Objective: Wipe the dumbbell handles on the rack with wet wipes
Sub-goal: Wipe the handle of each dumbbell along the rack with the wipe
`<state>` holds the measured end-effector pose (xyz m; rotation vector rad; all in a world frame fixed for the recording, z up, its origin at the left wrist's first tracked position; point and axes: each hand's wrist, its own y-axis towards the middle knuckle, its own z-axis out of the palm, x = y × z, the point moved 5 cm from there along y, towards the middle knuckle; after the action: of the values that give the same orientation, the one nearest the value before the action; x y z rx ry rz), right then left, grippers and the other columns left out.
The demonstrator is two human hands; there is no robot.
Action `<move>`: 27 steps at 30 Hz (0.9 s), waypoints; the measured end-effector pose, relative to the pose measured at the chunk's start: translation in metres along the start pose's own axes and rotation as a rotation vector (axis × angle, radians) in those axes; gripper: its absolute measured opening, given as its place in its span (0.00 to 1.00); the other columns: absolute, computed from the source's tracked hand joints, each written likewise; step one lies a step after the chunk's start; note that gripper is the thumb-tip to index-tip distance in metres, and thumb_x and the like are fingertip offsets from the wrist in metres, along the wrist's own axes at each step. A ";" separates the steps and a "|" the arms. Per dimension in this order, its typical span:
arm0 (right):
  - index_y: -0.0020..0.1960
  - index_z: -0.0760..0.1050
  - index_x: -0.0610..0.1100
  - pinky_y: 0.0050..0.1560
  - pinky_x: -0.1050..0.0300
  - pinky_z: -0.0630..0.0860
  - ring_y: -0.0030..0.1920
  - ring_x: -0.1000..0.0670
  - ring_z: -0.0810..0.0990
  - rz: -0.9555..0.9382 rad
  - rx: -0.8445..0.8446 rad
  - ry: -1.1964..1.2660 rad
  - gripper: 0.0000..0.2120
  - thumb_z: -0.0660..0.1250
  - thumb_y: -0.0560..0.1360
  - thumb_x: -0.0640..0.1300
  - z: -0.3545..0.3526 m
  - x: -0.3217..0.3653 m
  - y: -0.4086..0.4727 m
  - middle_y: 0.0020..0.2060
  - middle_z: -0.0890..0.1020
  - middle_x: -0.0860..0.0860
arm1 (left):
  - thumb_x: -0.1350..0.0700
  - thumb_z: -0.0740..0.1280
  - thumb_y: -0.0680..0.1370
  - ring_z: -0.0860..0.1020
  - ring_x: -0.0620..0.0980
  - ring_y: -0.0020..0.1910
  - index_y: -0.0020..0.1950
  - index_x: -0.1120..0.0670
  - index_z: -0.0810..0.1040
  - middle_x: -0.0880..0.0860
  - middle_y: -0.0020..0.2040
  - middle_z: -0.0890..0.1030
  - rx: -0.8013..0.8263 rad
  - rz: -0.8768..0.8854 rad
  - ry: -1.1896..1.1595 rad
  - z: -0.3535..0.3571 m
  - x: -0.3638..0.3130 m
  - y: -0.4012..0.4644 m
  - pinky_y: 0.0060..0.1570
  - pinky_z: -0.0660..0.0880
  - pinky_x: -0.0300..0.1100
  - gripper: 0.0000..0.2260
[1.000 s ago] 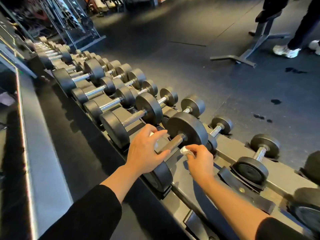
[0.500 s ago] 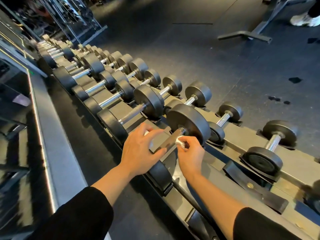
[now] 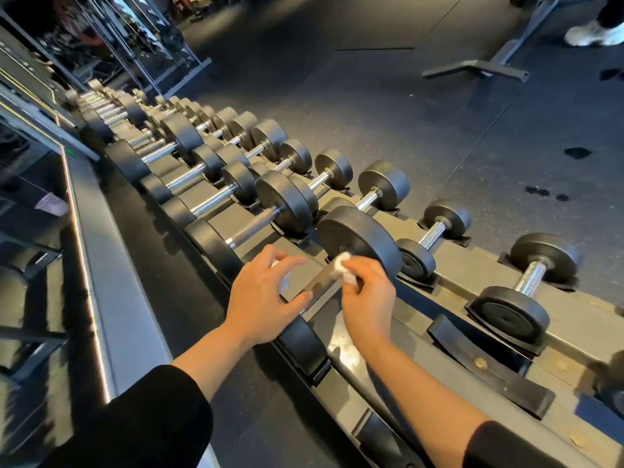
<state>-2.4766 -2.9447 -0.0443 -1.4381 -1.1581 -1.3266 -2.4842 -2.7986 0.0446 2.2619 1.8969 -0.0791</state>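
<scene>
Right hand [image 3: 366,292] pinches the wet wipe [image 3: 342,266] on the near dumbbell's handle [image 3: 320,283]; left hand [image 3: 263,295], fingers spread, rests on that handle. The far dumbbells probably remain unwiped.

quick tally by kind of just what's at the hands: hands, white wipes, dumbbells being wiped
bare hands: 2 (left hand, right hand)
crumpled white wet wipe: 1, pinched in the right hand; white bits under the left fingers may be another, cannot tell
black round-headed dumbbell with a metal handle, being wiped: 1
total: 4

Dim gym, chrome glare, blurred warped edges
</scene>
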 end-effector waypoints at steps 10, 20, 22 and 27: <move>0.61 0.78 0.44 0.64 0.68 0.65 0.60 0.57 0.71 -0.056 0.326 -0.257 0.20 0.64 0.73 0.29 0.026 0.001 -0.007 0.62 0.77 0.50 | 0.40 0.65 0.71 0.69 0.41 0.47 0.62 0.45 0.76 0.44 0.50 0.72 0.004 0.002 0.031 0.000 0.000 0.000 0.44 0.63 0.30 0.21; 0.49 0.83 0.47 0.48 0.70 0.74 0.47 0.66 0.79 -0.037 0.474 -0.086 0.20 0.64 0.70 0.26 0.018 0.015 -0.014 0.42 0.81 0.64 | 0.38 0.65 0.74 0.71 0.39 0.48 0.62 0.42 0.74 0.42 0.51 0.71 0.126 0.038 -0.227 0.004 0.011 0.009 0.47 0.72 0.39 0.19; 0.50 0.83 0.48 0.54 0.63 0.76 0.50 0.62 0.79 -0.071 0.275 -0.149 0.19 0.65 0.71 0.27 0.010 0.015 0.004 0.46 0.83 0.60 | 0.44 0.68 0.75 0.72 0.39 0.53 0.59 0.42 0.76 0.43 0.53 0.74 0.261 -0.008 -0.511 0.007 0.023 0.022 0.53 0.70 0.39 0.13; 0.59 0.80 0.44 0.66 0.56 0.70 0.63 0.55 0.73 -0.168 0.203 -0.477 0.16 0.68 0.72 0.33 0.024 0.023 0.021 0.61 0.78 0.53 | 0.49 0.65 0.78 0.70 0.42 0.59 0.57 0.46 0.77 0.43 0.60 0.73 0.425 -0.113 -0.756 0.036 0.072 0.071 0.45 0.65 0.31 0.09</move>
<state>-2.4510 -2.9243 -0.0228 -1.5768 -1.7028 -0.9599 -2.3985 -2.7472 0.0055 1.9002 1.6586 -1.2571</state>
